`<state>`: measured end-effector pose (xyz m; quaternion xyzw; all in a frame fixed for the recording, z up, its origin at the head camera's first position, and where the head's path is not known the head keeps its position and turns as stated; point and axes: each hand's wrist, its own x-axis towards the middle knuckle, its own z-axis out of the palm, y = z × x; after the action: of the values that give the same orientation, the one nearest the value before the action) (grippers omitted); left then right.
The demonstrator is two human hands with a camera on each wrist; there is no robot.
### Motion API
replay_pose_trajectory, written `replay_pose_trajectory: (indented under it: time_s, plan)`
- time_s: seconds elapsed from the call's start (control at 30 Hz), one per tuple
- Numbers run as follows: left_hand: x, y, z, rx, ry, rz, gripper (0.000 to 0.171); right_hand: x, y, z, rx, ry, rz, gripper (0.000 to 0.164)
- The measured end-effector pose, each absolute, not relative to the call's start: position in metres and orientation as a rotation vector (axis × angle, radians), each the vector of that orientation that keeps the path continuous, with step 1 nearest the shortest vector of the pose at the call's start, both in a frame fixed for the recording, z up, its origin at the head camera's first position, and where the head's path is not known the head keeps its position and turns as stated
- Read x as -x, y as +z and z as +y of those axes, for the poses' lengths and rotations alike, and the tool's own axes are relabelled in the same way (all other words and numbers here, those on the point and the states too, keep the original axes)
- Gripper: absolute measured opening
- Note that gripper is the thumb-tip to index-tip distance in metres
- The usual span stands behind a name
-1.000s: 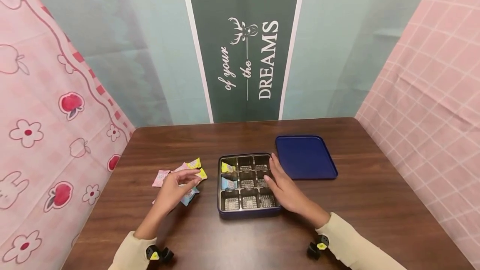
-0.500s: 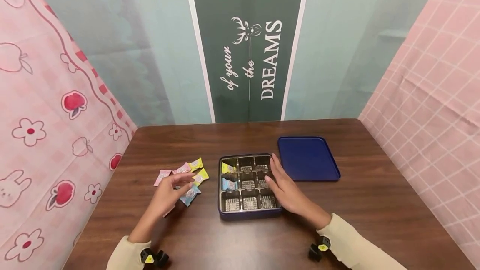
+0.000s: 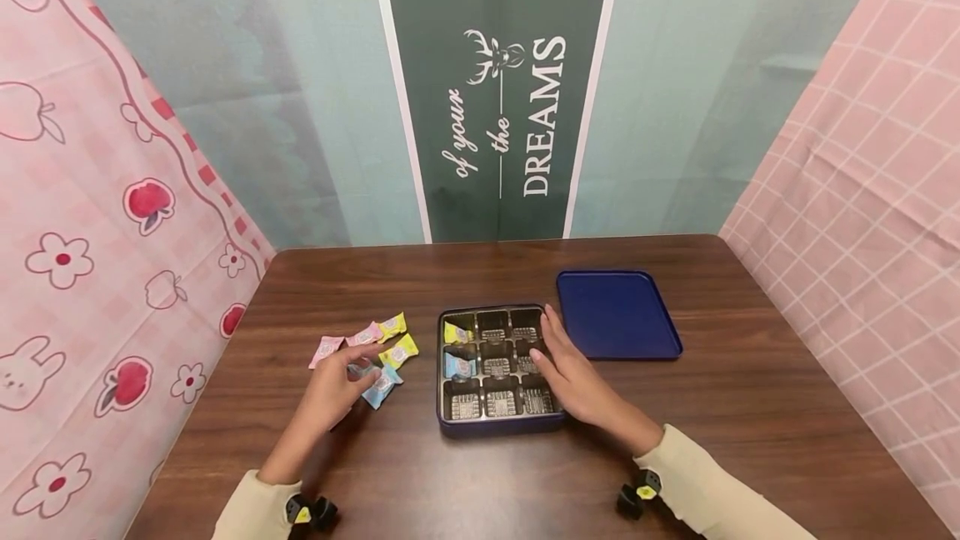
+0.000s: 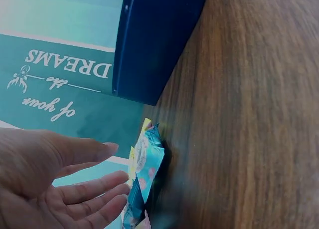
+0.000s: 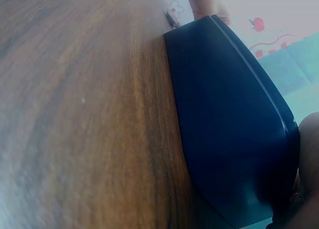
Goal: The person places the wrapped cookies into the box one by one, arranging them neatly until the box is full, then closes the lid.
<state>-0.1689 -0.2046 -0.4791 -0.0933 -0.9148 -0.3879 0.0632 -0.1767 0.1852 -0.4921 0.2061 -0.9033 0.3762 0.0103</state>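
Note:
My left hand hovers low over a small group of wrapped candies, its thumb and fingers parted with nothing between them. Nearest its fingertips lies a blue-wrapped candy; in the left wrist view that blue candy is just beyond the fingers. Two yellow candies and pink candies lie around it, partly covered by the hand. My right hand rests with extended fingers along the right side of a dark blue box, thumb over its rim. The box's divided tray holds a yellow candy and a blue candy in its left column.
A flat blue lid lies behind and right of the box on the brown wooden table. Printed cloths hang at the back and both sides, among them a pink one on the right.
My left hand has drawn back slightly left and down, then come nearer the blue candy with its fingers parted. The right hand has stayed at the box. The camera view has shifted slightly.

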Motion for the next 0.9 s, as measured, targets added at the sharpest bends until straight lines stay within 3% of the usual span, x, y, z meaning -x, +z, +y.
replay_pose_trajectory:
  time_s: [0.23, 0.9]
  plan:
    - [0.1674, -0.4788, -0.2029, 0.340, -1.054, -2.786, 0.044, 0.1769, -0.4914, 0.1851, -0.642, 1.181, -2.814, 0.070]
    - [0.1616, -0.4790, -0.1952, 0.432, -0.890, -2.870, 0.039, 0.1767, -0.4891, 0.1843, -0.635, 1.162, -2.826, 0.069]
